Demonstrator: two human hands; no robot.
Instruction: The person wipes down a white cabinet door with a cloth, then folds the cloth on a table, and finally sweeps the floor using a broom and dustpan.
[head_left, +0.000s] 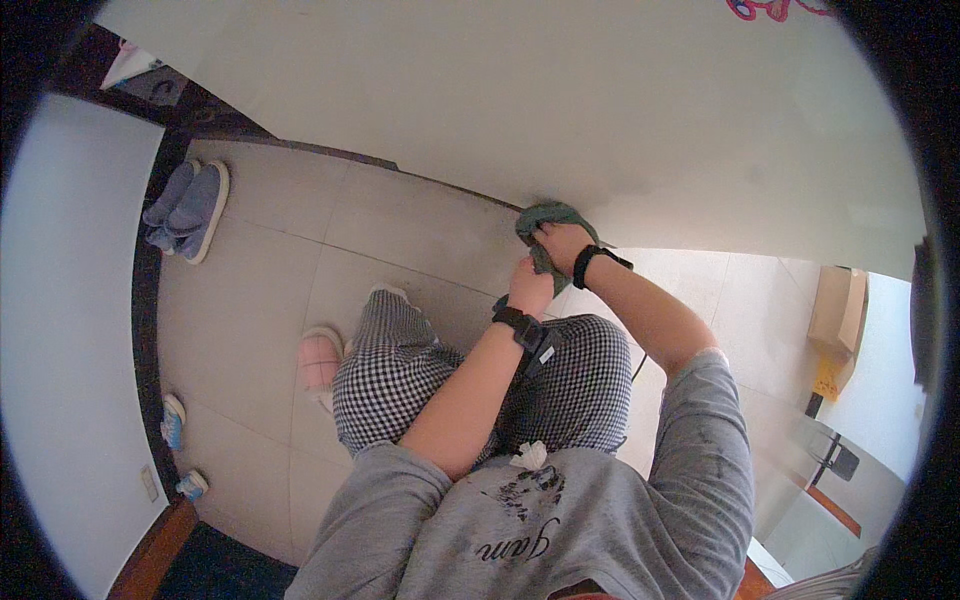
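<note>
A dark green cloth is bunched against the lower edge of a pale, flat upright panel. My right hand grips the cloth near that edge, fingers curled into its folds. Closer to my knees, my left hand is closed on another part of the same cloth. Both wrists carry black straps, and the left one has a small dark device on it. Part of the cloth hangs between and below my hands, above my checked trousers.
Grey shoes stand by the left wall, with small blue shoes further along it. A pink slipper shows beside my leg on the tiled floor. A cardboard box is at the right.
</note>
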